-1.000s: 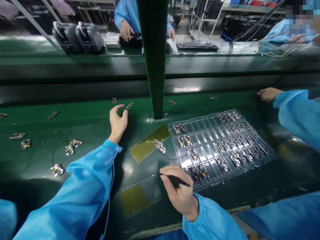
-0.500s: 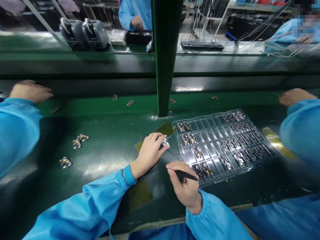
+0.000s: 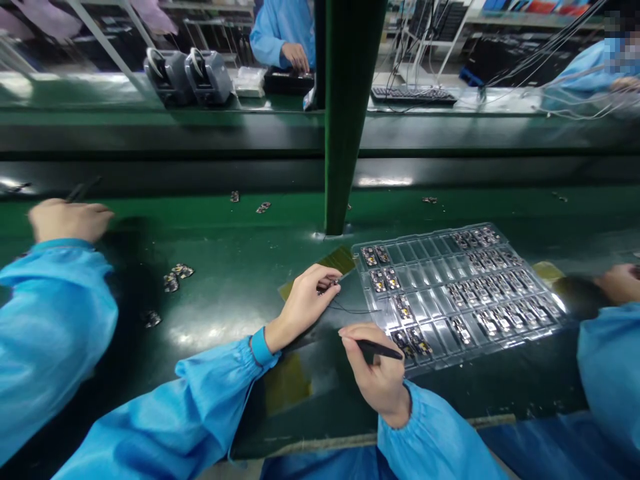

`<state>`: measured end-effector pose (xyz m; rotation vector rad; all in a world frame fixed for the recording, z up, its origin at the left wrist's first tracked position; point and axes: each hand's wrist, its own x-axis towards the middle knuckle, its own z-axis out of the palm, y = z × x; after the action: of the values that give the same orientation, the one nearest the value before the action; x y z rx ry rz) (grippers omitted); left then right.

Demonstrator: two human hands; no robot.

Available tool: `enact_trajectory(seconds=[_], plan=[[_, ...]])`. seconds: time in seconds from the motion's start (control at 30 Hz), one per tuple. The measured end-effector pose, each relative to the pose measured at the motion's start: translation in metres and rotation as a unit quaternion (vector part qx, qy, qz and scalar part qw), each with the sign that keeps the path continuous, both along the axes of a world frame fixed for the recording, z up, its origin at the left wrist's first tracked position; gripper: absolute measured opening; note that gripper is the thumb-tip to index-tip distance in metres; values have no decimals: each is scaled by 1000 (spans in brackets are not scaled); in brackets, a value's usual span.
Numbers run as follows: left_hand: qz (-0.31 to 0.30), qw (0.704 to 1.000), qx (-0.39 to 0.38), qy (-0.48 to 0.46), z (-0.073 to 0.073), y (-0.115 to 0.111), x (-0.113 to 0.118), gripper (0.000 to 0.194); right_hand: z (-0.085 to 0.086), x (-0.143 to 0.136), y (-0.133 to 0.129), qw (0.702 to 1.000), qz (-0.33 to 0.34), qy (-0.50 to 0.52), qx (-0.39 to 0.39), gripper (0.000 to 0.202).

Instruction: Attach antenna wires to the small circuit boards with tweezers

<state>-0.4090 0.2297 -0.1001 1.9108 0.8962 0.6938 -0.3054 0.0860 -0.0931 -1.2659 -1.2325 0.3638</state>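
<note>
Left of the clear tray (image 3: 425, 277), my left hand (image 3: 306, 303) pinches a small circuit board (image 3: 327, 285) between thumb and fingers, partly hiding it. My right hand (image 3: 375, 373) is wrapped round a dark pen-like tool (image 3: 377, 348) just in front of the tray's near left corner. The tray's compartments hold many small boards at both ends, with bare slots between them. Under and beside my left hand lies a yellowish film patch (image 3: 337, 263). A thin dark wire (image 3: 353, 310) runs from near my left fingers toward the tray.
Loose boards (image 3: 171, 282) lie at the left, others (image 3: 263, 207) farther back. A green post (image 3: 345, 120) rises behind the tray. Co-workers' hands show at the left (image 3: 73, 220) and right (image 3: 620, 283). Across the bench are grey devices (image 3: 210, 77) and a keyboard (image 3: 415, 95).
The view has shifted slightly. The board in my left hand is more covered by the fingers. The left co-worker's hand has come nearer; the right co-worker's hand has moved down toward the tray's side.
</note>
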Motion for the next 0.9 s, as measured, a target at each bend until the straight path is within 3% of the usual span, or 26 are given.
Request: enact_trajectory(seconds=[0.2, 0.37, 0.47, 0.6, 0.73, 0.8, 0.9], plan=[[0, 980, -183, -77, 16, 5, -5, 23, -2, 1, -2, 1000, 7, 8, 4, 13], [91, 938, -272, -194, 33, -3, -30, 25, -2, 5, 0, 998, -3, 52, 17, 15], [116, 879, -385, -257, 28, -26, -42, 28, 2, 6, -3, 994, -22, 108, 11, 12], [79, 799, -524, -285, 10, -58, -42, 31, 6, -1, -17, 988, -22, 136, -69, 11], [32, 761, -568, -313, -2, -64, -37, 35, 5, -13, -35, 983, -6, 91, -162, 8], [11, 747, -578, -328, -4, -60, -37, 34, 7, -17, -53, 991, -2, 51, -126, 11], [3, 724, -593, -352, -4, -56, -39, 32, 16, -15, -93, 998, 18, -55, -7, 25]])
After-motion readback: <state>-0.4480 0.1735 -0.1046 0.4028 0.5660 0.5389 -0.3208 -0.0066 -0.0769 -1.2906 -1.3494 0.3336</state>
